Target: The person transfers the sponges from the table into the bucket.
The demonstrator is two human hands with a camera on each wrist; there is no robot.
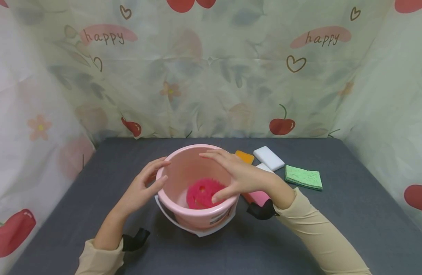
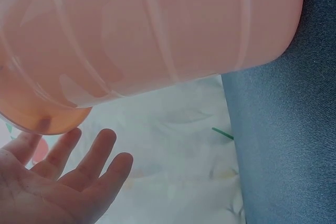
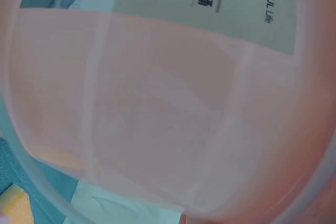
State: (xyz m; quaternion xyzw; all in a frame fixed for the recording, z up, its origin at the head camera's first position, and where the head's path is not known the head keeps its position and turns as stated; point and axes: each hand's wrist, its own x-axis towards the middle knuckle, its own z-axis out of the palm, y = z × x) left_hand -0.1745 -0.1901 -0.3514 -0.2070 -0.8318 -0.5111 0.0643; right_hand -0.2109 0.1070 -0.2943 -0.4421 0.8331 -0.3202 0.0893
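Note:
A pale pink bucket [image 1: 197,219] stands upright on the dark table, its white handle [image 1: 198,233] hanging down in front. Inside lies a bright pink fluffy thing [image 1: 204,193] with holes in it. At the bucket's left rim is my left hand [image 1: 143,187], fingers loosely spread; the left wrist view has its fingertips [image 2: 107,137] beside the rim, not curled round it. My right hand [image 1: 242,173] reaches over the right rim, thumb and fingers spread above the opening, with nothing gripped. A printed label [image 3: 210,3] on the bucket's side fills the top of the right wrist view.
Right of the bucket lie an orange sponge [image 1: 244,157], a white block [image 1: 268,158], another white block [image 1: 264,167] partly behind my right hand, and a green sponge [image 1: 303,177]. A pink-and-red piece [image 1: 259,198] shows under my right wrist. Patterned curtains [image 1: 211,95] surround the table.

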